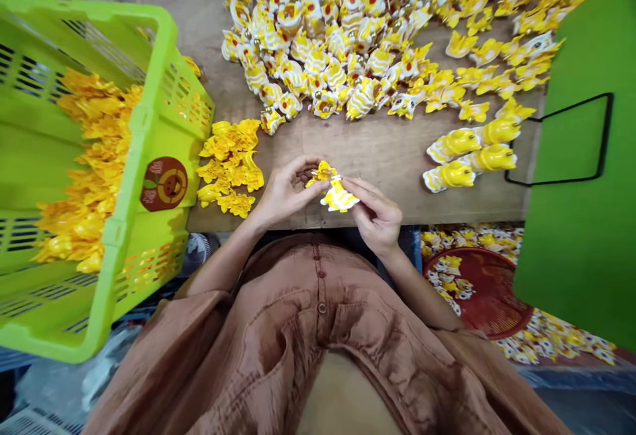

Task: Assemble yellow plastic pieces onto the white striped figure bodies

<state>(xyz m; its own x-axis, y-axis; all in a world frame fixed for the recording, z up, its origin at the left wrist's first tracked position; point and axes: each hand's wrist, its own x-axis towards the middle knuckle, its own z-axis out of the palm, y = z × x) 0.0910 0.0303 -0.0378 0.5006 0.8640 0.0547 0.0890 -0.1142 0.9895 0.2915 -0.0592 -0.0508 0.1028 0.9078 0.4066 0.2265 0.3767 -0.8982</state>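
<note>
Both hands, left hand (285,191) and right hand (376,213), are pinching a yellow-and-white plastic fish toy (336,194) near the wooden table (377,157) edge, fingers closing round it to steady it.

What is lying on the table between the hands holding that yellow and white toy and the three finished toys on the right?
Nothing visible: bare table lies between the toy, pinched by the left hand and right hand, and the three toys.
</note>
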